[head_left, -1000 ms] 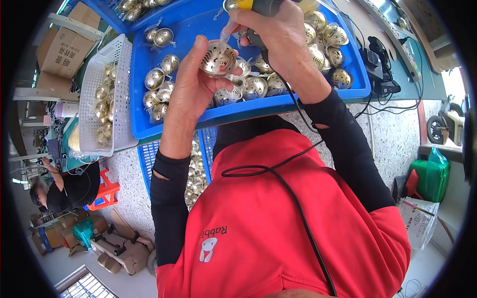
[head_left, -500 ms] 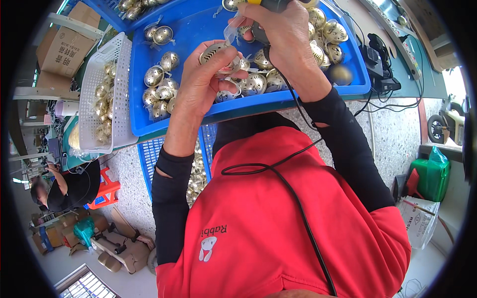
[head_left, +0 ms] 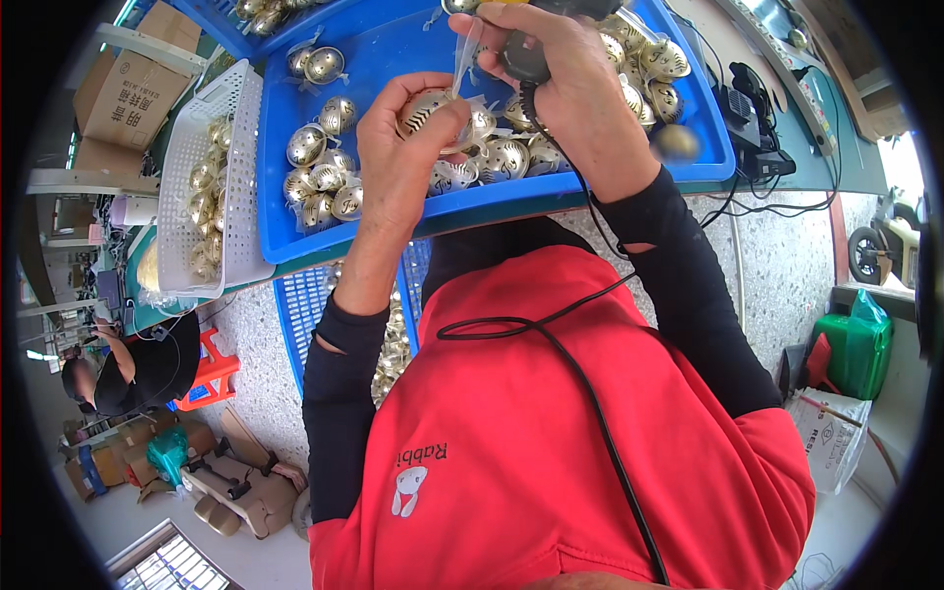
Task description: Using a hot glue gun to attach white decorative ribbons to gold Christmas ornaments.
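Note:
My left hand [head_left: 393,157] is closed around a gold ball ornament [head_left: 423,104] with dark stitch-like markings, above the near side of a blue tray [head_left: 393,49]. From the ball a pale sheer ribbon [head_left: 466,61] rises to the fingertips of my right hand [head_left: 595,108], which seem to pinch it. My right hand is also wrapped round a black corded tool [head_left: 526,57] with a bit of yellow; its far end is cut off by the upper edge. Similar gold balls [head_left: 503,162], many with ribbons, lie in the tray under and beside both hands.
A white perforated basket [head_left: 243,147] of gold balls stands left of the tray. Below the table edge, a blue crate [head_left: 295,320] holds more. The tool's black cord [head_left: 590,388] runs across my red apron. Black devices [head_left: 752,123] with cables sit to the right. A person [head_left: 147,369] is at far left.
The ribbon is now drawn out straight and upright between the ball and my right fingers. My left hand has shifted slightly, and the tool has turned a little in my right hand.

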Motion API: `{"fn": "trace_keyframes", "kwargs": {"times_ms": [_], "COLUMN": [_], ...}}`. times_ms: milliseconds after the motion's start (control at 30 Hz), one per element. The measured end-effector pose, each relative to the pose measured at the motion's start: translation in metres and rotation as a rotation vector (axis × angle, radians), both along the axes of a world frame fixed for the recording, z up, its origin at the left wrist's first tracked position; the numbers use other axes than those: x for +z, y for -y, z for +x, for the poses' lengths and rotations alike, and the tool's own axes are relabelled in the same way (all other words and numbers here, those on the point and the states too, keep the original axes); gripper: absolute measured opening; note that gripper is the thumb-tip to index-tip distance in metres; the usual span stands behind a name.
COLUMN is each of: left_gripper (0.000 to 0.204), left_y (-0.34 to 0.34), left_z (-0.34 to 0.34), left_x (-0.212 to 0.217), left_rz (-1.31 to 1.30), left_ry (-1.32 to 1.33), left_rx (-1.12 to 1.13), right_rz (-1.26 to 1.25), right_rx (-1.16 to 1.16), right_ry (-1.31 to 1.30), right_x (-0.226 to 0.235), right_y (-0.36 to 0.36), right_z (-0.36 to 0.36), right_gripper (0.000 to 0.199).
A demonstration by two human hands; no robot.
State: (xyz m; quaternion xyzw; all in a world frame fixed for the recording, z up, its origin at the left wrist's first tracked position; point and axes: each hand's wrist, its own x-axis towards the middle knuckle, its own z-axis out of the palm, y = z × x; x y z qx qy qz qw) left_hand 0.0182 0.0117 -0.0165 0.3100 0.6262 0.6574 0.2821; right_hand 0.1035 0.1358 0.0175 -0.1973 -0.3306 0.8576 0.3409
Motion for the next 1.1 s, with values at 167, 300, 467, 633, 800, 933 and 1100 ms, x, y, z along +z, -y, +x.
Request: {"fn": "trace_keyframes", "kwargs": {"times_ms": [167, 300, 467, 633, 800, 933, 1100], "left_gripper": [0.022, 0.016, 0.015, 0.014, 0.023, 0.033, 0.038], "left_y": [0.001, 0.001, 0.003, 0.002, 0.011, 0.014, 0.026], "left_z": [0.002, 0.002, 0.0, 0.004, -0.003, -0.004, -0.008], "left_x": [-0.004, -0.008, -0.014, -0.012, -0.012, -0.015, -0.01], "left_rz": [0.043, 0.076, 0.102, 0.312, 0.209, 0.179, 0.179], "left_ry": [-0.022, -0.012, -0.064, 0.074, 0.043, -0.041, -0.045], "left_rx": [0.055, 0.087, 0.084, 0.05, -0.126, -0.208, -0.237], "right_rz": [0.084, 0.102, 0.118, 0.104, 0.09, 0.253, 0.581], "right_rx": [-0.023, -0.016, -0.006, 0.021, 0.147, 0.098, 0.087], "right_ry": [0.045, 0.004, -0.02, 0.019, 0.011, 0.094, 0.305], "right_x": [0.007, 0.001, -0.002, 0.002, -0.019, 0.004, 0.002], "right_y": [0.005, 0.004, 0.004, 0.007, -0.011, 0.002, -0.007], "right_z": [0.002, 0.001, 0.002, 0.005, -0.01, 0.006, 0.022], "right_gripper": [0.005, 0.005, 0.005, 0.006, 0.009, 0.011, 0.016]}}
